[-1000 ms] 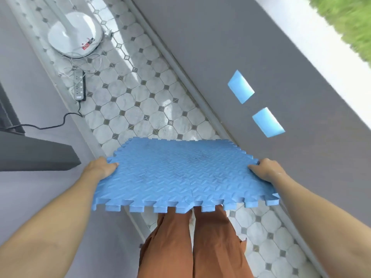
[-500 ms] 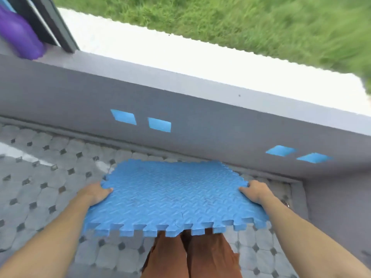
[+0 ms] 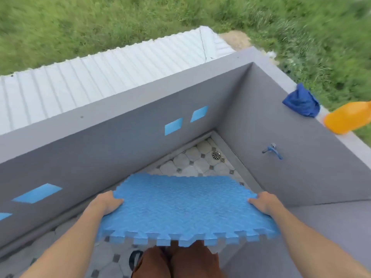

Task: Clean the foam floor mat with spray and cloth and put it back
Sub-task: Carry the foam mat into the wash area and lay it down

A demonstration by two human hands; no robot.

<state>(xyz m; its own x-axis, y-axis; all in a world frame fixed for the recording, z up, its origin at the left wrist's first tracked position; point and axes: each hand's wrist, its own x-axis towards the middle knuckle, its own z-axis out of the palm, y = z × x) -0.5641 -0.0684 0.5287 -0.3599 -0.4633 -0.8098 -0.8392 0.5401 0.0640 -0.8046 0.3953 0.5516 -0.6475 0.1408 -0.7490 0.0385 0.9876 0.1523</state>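
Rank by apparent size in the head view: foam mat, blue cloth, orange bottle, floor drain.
1. foam mat, by far the largest, though nearest the camera
2. blue cloth and orange bottle: look alike; the bottle is cut off by the frame edge, so unranked
3. floor drain, smallest

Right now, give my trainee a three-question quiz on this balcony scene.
1. True or false: both hands grip the foam mat, the left hand and right hand on opposite edges.
2. What lies on the wall top beside the blue cloth?
A. a brush
B. an orange bottle
C. a bucket
3. Fill in: the floor drain sits in the ____ of the tiled floor.

Key: 1 true; 2 B; 3 corner.
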